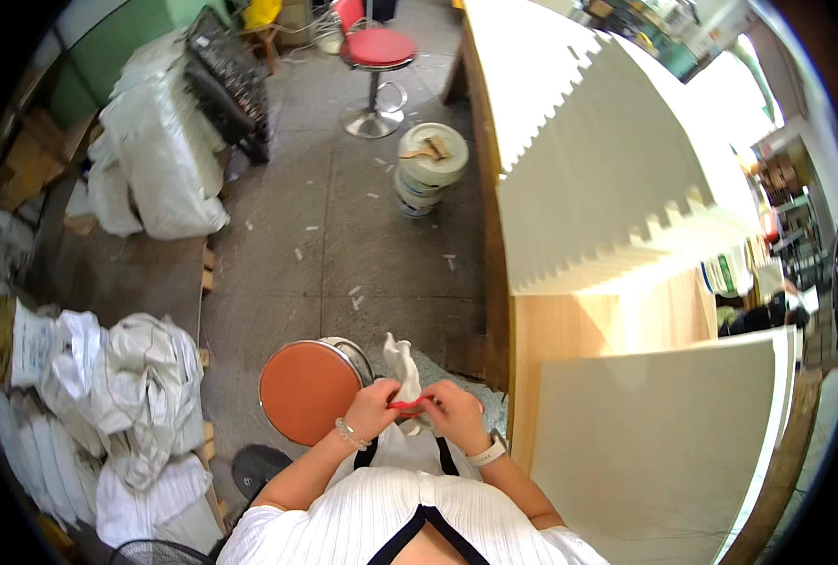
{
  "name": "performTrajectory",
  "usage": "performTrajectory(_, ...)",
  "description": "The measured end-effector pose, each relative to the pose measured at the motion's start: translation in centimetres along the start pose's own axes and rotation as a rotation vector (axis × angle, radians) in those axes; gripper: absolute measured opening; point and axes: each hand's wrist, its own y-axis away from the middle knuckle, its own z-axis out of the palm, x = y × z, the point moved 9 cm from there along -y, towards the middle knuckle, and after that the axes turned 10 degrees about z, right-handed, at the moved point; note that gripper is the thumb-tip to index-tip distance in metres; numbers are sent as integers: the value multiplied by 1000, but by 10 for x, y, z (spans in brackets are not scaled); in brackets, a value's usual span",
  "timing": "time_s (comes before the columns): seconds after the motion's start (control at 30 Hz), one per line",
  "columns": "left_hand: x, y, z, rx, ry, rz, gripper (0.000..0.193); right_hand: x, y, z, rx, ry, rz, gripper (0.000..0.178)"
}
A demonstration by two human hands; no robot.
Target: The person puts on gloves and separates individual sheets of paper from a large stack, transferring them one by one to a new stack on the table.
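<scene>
In front of my waist I hold a white work glove (401, 365) with a red cuff, its fingers hanging away from me. My left hand (372, 411) pinches one side of the cuff, and a bead bracelet is on that wrist. The other side of the cuff is gripped by my right hand (458, 420), which has a pale watch strap at the wrist. Both hands are closed, close together with the red edge between them. Part of the cuff is covered by my fingers.
An orange round stool (308, 392) stands close by my left forearm. To the right, a workbench (524, 353) bears notched white panels (607, 160) and a large flat panel (664, 433). Ahead are a lidded bucket (436, 169) and a red swivel chair (379, 47). White sacks (151, 377) are piled left.
</scene>
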Motion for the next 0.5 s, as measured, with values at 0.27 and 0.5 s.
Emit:
performTrajectory(0.27, 40, 20, 84, -452, 742, -490, 19, 3, 43, -49, 274, -127, -59, 13)
performTrajectory(0.5, 37, -14, 116, -4, 1138, -610, 22, 4, 82, -50, 168, -322, -209, 11)
